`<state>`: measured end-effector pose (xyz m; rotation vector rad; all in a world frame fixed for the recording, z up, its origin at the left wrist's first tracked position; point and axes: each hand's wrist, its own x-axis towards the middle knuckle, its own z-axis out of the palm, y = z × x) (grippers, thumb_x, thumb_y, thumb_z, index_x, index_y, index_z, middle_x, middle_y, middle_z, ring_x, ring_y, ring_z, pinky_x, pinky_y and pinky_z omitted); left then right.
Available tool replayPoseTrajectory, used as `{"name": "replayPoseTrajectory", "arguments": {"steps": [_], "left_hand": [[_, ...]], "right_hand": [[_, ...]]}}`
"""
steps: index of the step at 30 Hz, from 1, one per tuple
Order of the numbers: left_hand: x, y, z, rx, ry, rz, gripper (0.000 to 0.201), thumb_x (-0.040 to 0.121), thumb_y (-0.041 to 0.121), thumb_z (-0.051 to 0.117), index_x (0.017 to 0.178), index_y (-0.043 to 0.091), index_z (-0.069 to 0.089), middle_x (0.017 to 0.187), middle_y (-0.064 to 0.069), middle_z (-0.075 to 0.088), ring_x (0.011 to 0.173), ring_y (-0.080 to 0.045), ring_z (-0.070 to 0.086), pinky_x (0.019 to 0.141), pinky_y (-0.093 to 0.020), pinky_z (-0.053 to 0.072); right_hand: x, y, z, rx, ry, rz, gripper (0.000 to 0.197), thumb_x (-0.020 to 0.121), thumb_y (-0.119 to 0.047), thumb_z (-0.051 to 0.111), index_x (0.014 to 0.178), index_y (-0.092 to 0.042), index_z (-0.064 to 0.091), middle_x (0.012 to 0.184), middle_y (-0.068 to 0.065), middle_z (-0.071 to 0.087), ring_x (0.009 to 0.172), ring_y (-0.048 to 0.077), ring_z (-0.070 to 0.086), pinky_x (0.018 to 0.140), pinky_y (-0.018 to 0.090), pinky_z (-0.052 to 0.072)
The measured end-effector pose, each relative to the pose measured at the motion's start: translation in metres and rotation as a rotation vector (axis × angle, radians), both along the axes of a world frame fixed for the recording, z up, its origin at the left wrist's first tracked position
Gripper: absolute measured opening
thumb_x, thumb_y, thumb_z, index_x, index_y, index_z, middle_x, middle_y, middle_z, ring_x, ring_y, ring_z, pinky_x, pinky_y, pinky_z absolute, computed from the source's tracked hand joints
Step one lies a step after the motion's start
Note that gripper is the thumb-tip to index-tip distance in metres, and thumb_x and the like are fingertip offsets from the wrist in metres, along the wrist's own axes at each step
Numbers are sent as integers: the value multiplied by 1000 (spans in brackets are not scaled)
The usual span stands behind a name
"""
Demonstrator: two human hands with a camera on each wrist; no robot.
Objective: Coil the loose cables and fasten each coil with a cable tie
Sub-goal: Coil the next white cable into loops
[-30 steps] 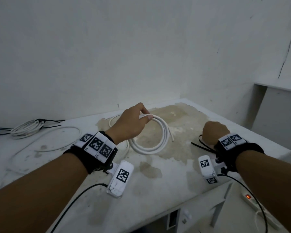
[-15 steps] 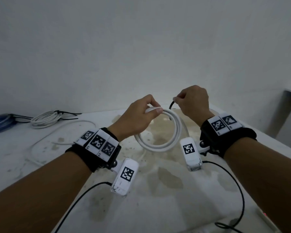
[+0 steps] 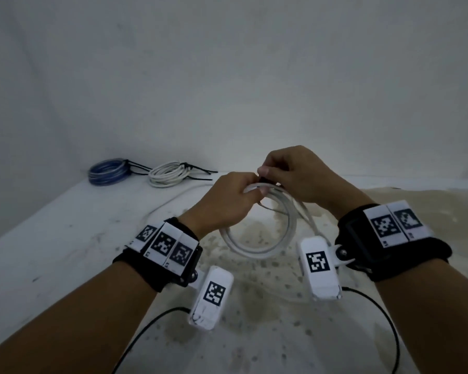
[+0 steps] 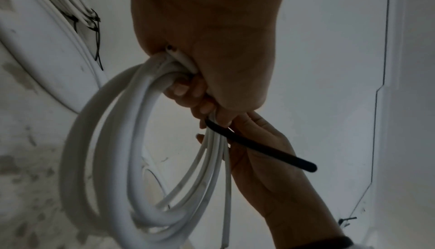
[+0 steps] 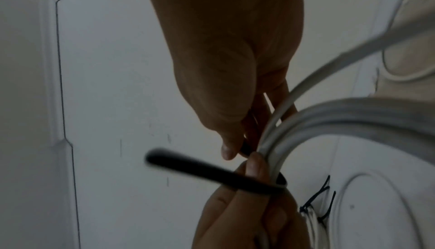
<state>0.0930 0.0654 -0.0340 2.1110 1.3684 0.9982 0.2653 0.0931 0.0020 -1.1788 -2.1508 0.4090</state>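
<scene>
Two coils, a blue coil and a thin white coil, are lying tied at the tabletop's far edge. A third white coil is hanging above the tabletop, the left hand gripping its top. The right hand is pinching a black tie looped round the bundle; closure is not yet evident. One loose cable is apparently awaiting coiling.
</scene>
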Motion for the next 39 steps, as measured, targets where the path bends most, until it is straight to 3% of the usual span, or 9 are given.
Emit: {"name": "replayPoseTrajectory", "arguments": {"steps": [7,11,17,21,23,26,32,35,39], "left_hand": [[-19,35,8,-31,-197,181,30,96,28,58,83,4,70,58,1,53,40,-5,39,49,-27,31],[-29,53,21,-158,-394,251,32,96,24,59,88,-5,69,58,-4,46,41,-15,33,42,-23,27],[-23,58,14,-225,-463,242,38,92,30,64,83,-6,65,55,-1,42,46,-16,31,44,-25,26],[-13,57,9,-259,-460,238,41,93,30,62,89,-11,65,65,-9,41,50,-19,30,45,-27,25],[-11,59,7,-276,-446,250,29,91,24,59,78,-1,64,71,-10,40,53,-19,28,45,-27,24],[-14,61,4,-329,-511,283,16,89,13,58,76,4,63,64,-9,43,45,-16,30,42,-22,24],[-18,61,3,-396,-665,262,22,96,21,58,81,8,67,55,2,39,36,-6,30,36,-17,25],[-10,59,4,-353,-627,253,29,96,25,60,90,-2,71,54,2,42,39,-9,32,37,-19,27],[-3,57,1,-350,-547,246,34,93,24,64,67,2,62,48,1,42,38,-12,31,40,-22,26]], "right_hand": [[-23,30,-9,226,159,-164,8,92,-26,63,99,-27,67,90,-9,65,71,6,56,70,27,40],[-23,30,-4,185,-56,56,25,78,-20,77,99,-33,72,99,-6,65,88,9,60,80,27,45],[-45,36,-8,175,332,8,15,94,-26,64,96,-16,76,81,-7,75,84,5,70,81,22,51],[-53,39,-13,64,157,-210,60,101,-38,48,149,-7,32,87,-4,67,99,18,62,94,32,42],[-57,36,-13,-25,92,-212,80,100,-42,48,155,-7,3,85,-6,62,96,20,59,99,43,42],[-55,35,-12,-101,53,-117,91,97,-40,55,154,-6,-8,91,-3,65,95,19,62,93,43,48],[-53,31,-18,-21,294,-183,60,92,-30,67,135,-1,37,87,9,71,55,11,50,54,22,38],[-54,31,-20,29,283,-273,46,98,-31,58,132,-4,44,82,6,69,69,15,60,53,20,33],[-54,30,-23,178,5,-261,26,102,-21,47,104,-8,70,92,8,72,88,26,64,67,30,36]]}}
